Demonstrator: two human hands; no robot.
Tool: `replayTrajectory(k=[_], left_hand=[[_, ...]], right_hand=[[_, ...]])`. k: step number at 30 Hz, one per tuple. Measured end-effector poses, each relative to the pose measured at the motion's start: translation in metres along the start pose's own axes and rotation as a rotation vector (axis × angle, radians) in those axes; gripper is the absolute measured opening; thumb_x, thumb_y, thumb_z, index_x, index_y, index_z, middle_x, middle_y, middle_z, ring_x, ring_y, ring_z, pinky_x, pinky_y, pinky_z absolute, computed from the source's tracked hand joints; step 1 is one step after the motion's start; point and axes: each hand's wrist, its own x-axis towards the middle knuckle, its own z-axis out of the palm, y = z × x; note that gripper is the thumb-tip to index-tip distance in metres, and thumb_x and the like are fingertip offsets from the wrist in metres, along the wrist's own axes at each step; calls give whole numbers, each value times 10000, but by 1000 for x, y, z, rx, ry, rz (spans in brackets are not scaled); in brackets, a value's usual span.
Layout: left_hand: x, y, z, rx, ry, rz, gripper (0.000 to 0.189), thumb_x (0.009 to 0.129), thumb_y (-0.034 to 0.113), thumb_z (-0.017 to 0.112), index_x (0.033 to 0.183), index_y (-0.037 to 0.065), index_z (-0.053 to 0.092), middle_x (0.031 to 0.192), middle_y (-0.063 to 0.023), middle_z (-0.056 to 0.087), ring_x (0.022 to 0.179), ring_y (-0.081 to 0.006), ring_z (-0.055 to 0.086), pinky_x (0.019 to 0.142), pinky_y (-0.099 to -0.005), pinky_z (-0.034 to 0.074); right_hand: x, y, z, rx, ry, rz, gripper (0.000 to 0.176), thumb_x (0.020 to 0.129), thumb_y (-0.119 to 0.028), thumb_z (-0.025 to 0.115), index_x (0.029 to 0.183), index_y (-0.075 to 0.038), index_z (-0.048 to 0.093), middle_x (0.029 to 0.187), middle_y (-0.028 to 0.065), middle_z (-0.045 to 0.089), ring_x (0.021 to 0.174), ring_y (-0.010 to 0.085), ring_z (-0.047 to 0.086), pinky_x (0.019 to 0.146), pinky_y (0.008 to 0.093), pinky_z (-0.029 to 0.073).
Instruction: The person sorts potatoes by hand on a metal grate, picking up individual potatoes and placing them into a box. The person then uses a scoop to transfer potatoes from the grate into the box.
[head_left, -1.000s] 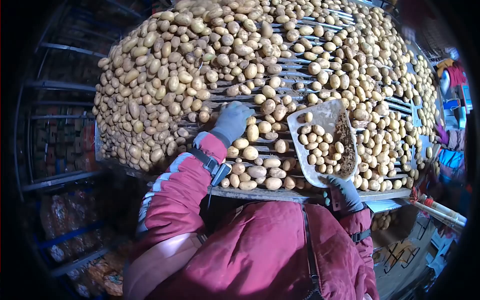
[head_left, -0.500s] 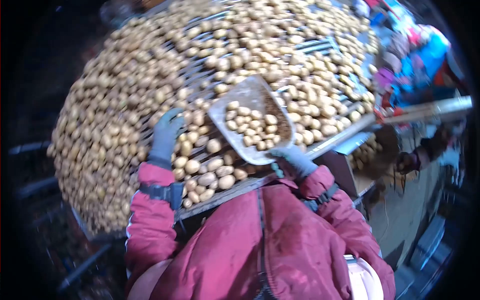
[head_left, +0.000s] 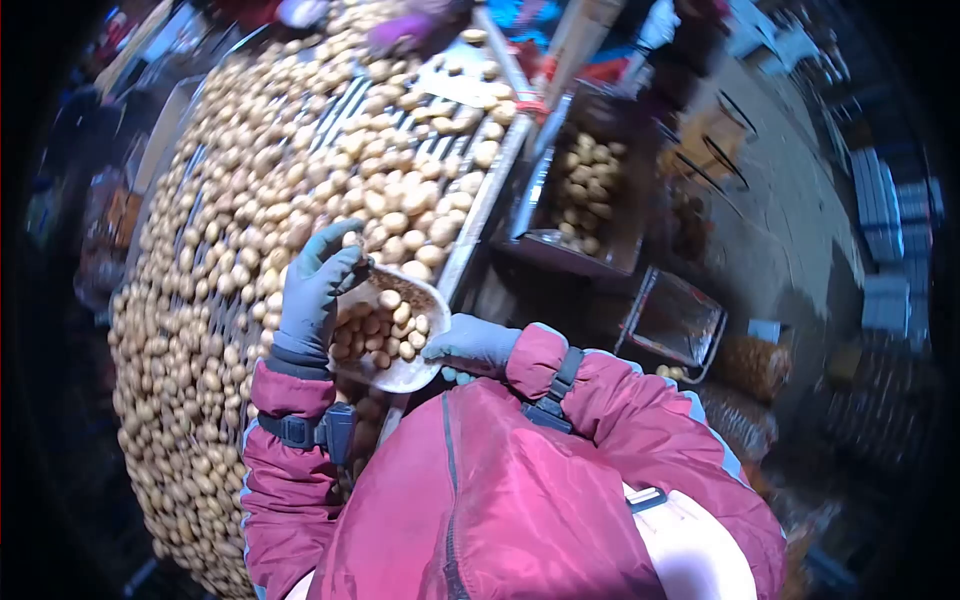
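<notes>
My right hand (head_left: 475, 343), in a grey-green glove, grips the near edge of a pale scoop (head_left: 437, 305). Small potatoes (head_left: 378, 333) and some brown dirt lie inside it. Over the scoop's left side is my left hand (head_left: 318, 280), gloved too, its fingers curled around a potato (head_left: 351, 240). The hand and its wrist hide part of the scoop. Beneath and beyond both hands, many potatoes (head_left: 235, 210) cover a slatted sorting table (head_left: 345, 112).
A metal rail (head_left: 487, 215) edges the table on the right. Beyond it stand a box of potatoes (head_left: 590, 185) and a wire-framed crate (head_left: 675, 315). Another person's purple glove (head_left: 400, 33) is at the far end. Pale stacked crates (head_left: 880, 215) stand farther right.
My view has swung to the right, bringing the box and floor into sight. The scoop is now closer to my body, and my left hand has come from the loose potatoes to above it.
</notes>
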Motion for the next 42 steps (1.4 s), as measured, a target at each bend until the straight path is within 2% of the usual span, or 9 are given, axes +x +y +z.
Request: replayTrajectory(k=[10, 13, 16, 18, 20, 21, 23, 26, 42], left_hand=[[42, 27, 265, 11, -668, -79, 496, 960, 259, 709, 1375, 22, 575, 1141, -32, 674, 927, -93, 633, 770, -248, 524], [17, 56, 305, 541, -775, 542, 619, 932, 292, 738, 1432, 1, 518, 1272, -136, 637, 1084, -196, 629, 954, -321, 496], [44, 34, 286, 460, -646, 560, 596, 947, 288, 715, 1427, -1, 514, 1315, -158, 616, 1176, -223, 608, 1021, -342, 471], [60, 40, 257, 275, -486, 95, 496, 974, 231, 674, 1388, -14, 553, 1303, -132, 640, 1178, -201, 605, 1017, -326, 472], [80, 14, 203, 507, -309, 337, 430, 985, 217, 653, 1347, -8, 600, 1236, -125, 673, 1093, -190, 637, 960, -315, 504], [78, 41, 181, 580, -269, 127, 405, 992, 196, 643, 1341, -7, 610, 1229, -108, 679, 1058, -179, 647, 944, -307, 513], [65, 35, 152, 264, -21, 177, 376, 998, 154, 633, 1337, -8, 617, 1238, -92, 679, 1048, -168, 651, 950, -296, 512], [71, 8, 109, 400, 184, 344, 358, 1005, 120, 615, 1336, -15, 615, 1239, -82, 677, 1064, -158, 643, 961, -284, 507], [95, -171, 128, 1312, -113, 288, 590, 888, 207, 688, 1423, 36, 510, 1380, -176, 548, 1301, -330, 478, 1114, -450, 351]], right_hand=[[-17, 36, -57, 59, 221, -208, 211, 850, -235, 700, 855, -24, 688, 652, 77, 641, 461, 185, 572, 444, 342, 475], [-20, 40, -73, 45, 299, -221, 210, 850, -235, 699, 855, -26, 688, 653, 78, 643, 463, 187, 574, 448, 343, 478], [-23, 46, -81, 10, 346, -221, 209, 850, -235, 699, 854, -27, 688, 655, 79, 645, 465, 189, 577, 452, 345, 481], [-21, 47, -85, -39, 390, -235, 208, 850, -235, 698, 854, -28, 688, 656, 80, 646, 467, 190, 579, 455, 346, 483], [-23, 50, -89, -120, 475, -275, 207, 850, -235, 697, 853, -29, 688, 657, 81, 647, 468, 192, 580, 458, 347, 485], [-24, 48, -98, -130, 455, -281, 207, 850, -235, 697, 853, -29, 688, 657, 81, 647, 468, 192, 580, 458, 347, 485], [-37, 53, -127, 297, 23, -79, 267, 889, -293, 715, 896, -27, 710, 690, 98, 681, 483, 178, 626, 448, 305, 523], [-57, 58, -144, 353, 127, -113, 321, 917, -324, 715, 906, -3, 703, 684, 99, 682, 484, 172, 637, 412, 265, 507], [-145, 147, -241, 773, 685, -258, 293, 929, -321, 699, 1027, -52, 642, 723, 117, 658, 525, 263, 629, 448, 412, 530]])
